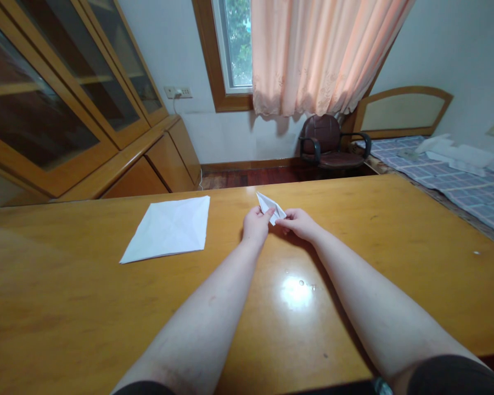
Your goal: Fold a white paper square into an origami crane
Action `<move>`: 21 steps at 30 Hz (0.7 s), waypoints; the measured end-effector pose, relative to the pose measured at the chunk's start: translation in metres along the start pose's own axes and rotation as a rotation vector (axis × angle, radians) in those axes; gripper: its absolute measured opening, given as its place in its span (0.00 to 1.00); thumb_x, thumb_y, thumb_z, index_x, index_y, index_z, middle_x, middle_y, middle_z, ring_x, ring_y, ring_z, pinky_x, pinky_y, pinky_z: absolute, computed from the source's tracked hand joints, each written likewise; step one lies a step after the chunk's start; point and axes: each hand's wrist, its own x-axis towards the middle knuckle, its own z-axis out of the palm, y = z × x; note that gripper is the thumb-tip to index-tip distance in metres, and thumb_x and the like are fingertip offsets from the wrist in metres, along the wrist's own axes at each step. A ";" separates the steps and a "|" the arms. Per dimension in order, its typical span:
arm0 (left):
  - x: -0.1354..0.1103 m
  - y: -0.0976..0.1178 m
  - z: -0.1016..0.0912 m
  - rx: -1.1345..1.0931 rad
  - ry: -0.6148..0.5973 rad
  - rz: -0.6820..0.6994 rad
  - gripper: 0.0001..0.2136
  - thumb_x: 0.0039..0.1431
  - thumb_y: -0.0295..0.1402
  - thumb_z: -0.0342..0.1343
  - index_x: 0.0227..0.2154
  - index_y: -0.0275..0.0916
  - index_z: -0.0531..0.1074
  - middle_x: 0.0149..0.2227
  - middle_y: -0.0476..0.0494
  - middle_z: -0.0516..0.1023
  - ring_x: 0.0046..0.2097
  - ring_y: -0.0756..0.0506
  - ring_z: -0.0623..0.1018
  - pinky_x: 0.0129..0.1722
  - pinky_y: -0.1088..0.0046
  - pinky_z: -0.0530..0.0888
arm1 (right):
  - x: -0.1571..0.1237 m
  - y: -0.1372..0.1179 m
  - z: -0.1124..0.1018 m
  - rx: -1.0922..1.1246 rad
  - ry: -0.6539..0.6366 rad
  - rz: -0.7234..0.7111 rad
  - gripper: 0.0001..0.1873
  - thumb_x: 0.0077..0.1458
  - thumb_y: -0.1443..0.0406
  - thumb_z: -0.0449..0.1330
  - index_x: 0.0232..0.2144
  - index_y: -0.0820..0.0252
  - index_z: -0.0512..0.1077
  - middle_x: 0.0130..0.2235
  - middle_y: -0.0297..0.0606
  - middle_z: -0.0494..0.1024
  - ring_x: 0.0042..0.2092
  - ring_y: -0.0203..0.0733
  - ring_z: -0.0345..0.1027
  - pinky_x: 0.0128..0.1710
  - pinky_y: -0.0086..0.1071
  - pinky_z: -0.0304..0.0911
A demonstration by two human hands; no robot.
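A small piece of white folded paper [266,203], pointed at its far end, is held just above the far side of the wooden table [168,307]. My left hand [256,224] grips it from the left, with the thumb lying across its face. At its right lower corner, my right hand [298,224] pinches it between thumb and fingers. Some fingertips of both hands are hidden behind or under the paper. To the left, a stack or sheet of square white paper [170,227] with faint creases lies flat on the table.
Beyond the table stand a brown office chair [329,140] and, at the right, a bed with a plaid cover [448,170]. A wooden cabinet with glass doors [66,82] is at the left. A pink curtain [313,55] hangs partly over the window.
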 end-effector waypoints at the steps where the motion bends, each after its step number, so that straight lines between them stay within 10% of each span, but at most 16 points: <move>1: -0.001 0.000 0.000 -0.008 -0.005 -0.002 0.12 0.44 0.38 0.63 0.30 0.35 0.73 0.27 0.45 0.79 0.30 0.47 0.77 0.32 0.73 0.70 | 0.000 0.000 0.000 -0.006 0.005 -0.002 0.14 0.45 0.57 0.62 0.20 0.63 0.69 0.16 0.30 0.67 0.19 0.32 0.59 0.21 0.27 0.55; 21: -0.002 0.003 0.004 -0.047 -0.037 -0.003 0.16 0.42 0.40 0.66 0.32 0.35 0.73 0.32 0.42 0.81 0.35 0.45 0.78 0.37 0.71 0.72 | -0.005 -0.006 0.005 0.016 0.030 0.000 0.16 0.43 0.56 0.62 0.17 0.61 0.65 0.15 0.29 0.64 0.18 0.30 0.55 0.20 0.27 0.50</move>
